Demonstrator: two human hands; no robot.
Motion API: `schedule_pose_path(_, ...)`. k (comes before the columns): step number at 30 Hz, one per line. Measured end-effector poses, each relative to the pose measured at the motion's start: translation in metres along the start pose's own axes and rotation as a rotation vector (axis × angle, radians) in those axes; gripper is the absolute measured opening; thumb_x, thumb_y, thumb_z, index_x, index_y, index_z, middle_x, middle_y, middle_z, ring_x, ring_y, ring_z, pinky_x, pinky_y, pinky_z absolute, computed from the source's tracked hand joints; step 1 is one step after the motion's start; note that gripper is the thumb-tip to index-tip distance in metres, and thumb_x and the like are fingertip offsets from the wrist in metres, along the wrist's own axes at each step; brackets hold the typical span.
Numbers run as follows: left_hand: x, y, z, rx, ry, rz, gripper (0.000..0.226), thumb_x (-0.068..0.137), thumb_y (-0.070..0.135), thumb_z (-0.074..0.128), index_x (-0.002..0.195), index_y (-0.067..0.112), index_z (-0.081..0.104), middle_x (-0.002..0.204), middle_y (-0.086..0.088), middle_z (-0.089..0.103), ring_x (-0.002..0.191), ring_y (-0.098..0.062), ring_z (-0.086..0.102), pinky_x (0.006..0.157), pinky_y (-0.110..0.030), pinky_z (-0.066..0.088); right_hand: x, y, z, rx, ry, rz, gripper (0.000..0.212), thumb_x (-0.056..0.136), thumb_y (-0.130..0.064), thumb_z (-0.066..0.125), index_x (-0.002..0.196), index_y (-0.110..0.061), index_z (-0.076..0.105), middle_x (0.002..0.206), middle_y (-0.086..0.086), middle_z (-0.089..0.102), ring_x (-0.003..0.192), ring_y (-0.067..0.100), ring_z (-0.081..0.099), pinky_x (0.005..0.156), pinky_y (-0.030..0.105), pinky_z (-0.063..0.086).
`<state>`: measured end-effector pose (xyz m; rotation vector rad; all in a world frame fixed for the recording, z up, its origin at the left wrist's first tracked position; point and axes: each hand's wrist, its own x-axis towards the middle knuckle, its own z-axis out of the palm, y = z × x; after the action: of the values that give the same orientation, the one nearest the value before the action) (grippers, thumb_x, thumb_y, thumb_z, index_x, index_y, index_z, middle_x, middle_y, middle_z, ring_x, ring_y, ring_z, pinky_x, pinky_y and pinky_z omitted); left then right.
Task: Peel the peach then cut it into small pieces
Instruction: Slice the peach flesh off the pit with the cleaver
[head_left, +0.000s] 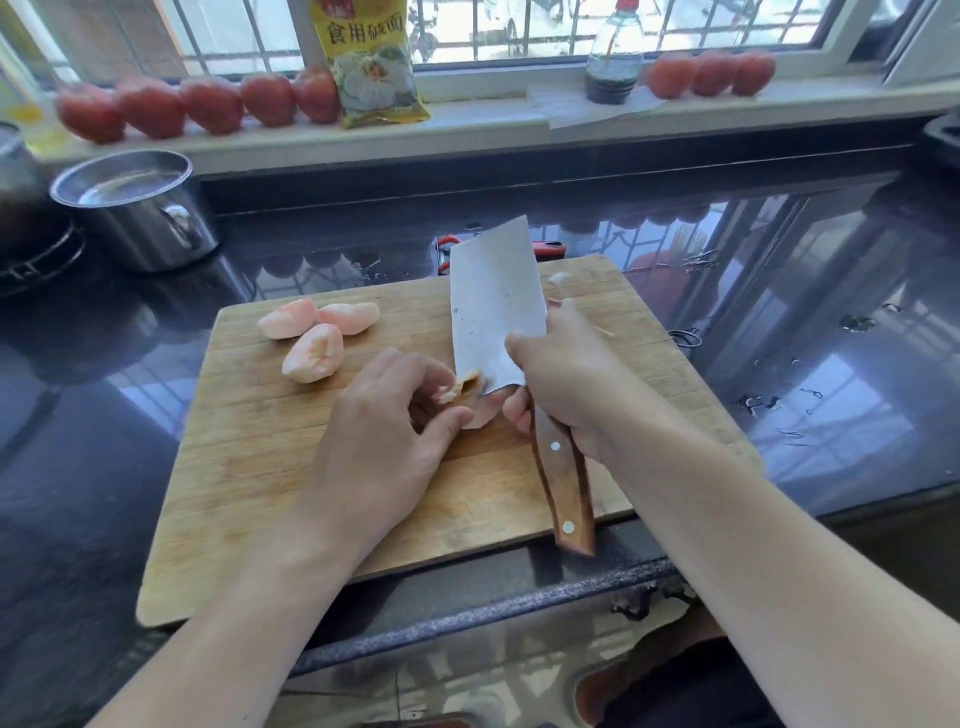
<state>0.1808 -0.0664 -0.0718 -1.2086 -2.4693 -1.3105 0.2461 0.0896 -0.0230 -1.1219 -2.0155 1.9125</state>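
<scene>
On the bamboo cutting board, the left hand pinches the last peach piece against the cleaver gripped by the right hand, risking nicked fingertips should the wet fruit slip.

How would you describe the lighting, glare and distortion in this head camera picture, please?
Head view: daylight from the window is overexposed; the dark countertop mirrors the window bars with strong glare; wide-angle distortion bows the windowsill; the tomatoes look soft, while the cleaver, the right hand and the left hand over the cutting board are reasonably sharp.
</scene>
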Motion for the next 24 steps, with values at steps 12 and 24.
schedule_pose_path(12,0.007,0.022,-0.005,0.115,-0.017,-0.177,0.031,0.084,0.026,0.085,0.110,0.022,0.070,0.090,0.011,0.065,0.086,-0.010,0.061,0.080,-0.027,0.049,-0.019,0.034,0.014,0.030,0.164,-0.243,0.016,0.102,-0.023,0.041,0.111,-0.017,0.053,0.069,0.010,0.071,0.046,0.024,0.064,0.052,0.043,0.055)
schedule_pose_path(24,0.005,0.020,-0.009,-0.054,-0.045,-0.416,0.018,0.084,0.026,0.085,0.100,0.029,0.078,0.084,0.014,0.075,0.084,0.001,0.068,0.076,-0.020,0.051,-0.032,0.028,0.016,-0.155,0.153,-0.386,0.011,0.106,-0.022,0.042,0.102,-0.012,0.046,0.067,0.020,0.064,0.038,0.018,0.061,0.044,0.036,0.054)
